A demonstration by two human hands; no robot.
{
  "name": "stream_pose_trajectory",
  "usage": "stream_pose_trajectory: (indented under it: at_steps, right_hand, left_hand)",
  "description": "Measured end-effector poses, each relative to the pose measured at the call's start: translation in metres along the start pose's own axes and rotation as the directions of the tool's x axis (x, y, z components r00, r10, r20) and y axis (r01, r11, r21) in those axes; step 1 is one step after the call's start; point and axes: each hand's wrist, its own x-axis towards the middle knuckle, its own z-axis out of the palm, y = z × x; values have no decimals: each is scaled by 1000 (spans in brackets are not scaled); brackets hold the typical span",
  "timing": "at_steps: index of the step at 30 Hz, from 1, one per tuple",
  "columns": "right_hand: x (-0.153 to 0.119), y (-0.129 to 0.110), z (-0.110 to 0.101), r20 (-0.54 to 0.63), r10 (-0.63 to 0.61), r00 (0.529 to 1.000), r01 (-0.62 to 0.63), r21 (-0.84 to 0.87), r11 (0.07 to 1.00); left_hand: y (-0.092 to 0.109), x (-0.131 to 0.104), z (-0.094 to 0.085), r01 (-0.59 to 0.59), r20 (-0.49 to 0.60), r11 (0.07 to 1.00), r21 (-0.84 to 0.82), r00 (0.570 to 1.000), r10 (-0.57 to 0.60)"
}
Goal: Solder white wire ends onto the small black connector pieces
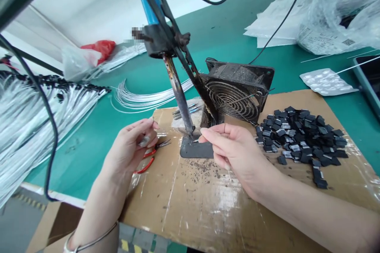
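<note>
My left hand (135, 140) is closed, thumb and forefinger pinched together; a small silvery-grey thing (144, 141) shows in its curled fingers, its kind unclear. To the right, my right hand (233, 146) pinches a thin, silvery piece (196, 140), too small to identify. That piece points toward the tip of a soldering iron (179, 91), clamped upright at a slant in a metal stand (162, 12). Below the tip lies a dark base plate (192, 151). Red-handled pliers (145, 166) lie beside my left hand, partly hidden by it.
A dusty fan (237, 91) stands behind my right hand. Small black connector pieces (299, 134) are heaped at right on the cardboard (190, 213). White cables (29, 126) lie in a bundle at left, with a coiled bunch (142, 97) behind. Plastic bags (335, 19) sit at back right.
</note>
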Motion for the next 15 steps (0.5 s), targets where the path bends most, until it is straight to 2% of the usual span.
stream_pose_trajectory:
  at_steps: [7, 15]
  right_hand:
    - [3, -4, 3, 2, 74, 997, -74, 37, 997]
    - [10, 11, -6, 117, -39, 992, 29, 88, 996]
  left_hand:
    - [0, 2, -2, 18, 15, 999, 47, 1000, -19]
    - [-2, 4, -2, 17, 17, 997, 74, 1000, -18]
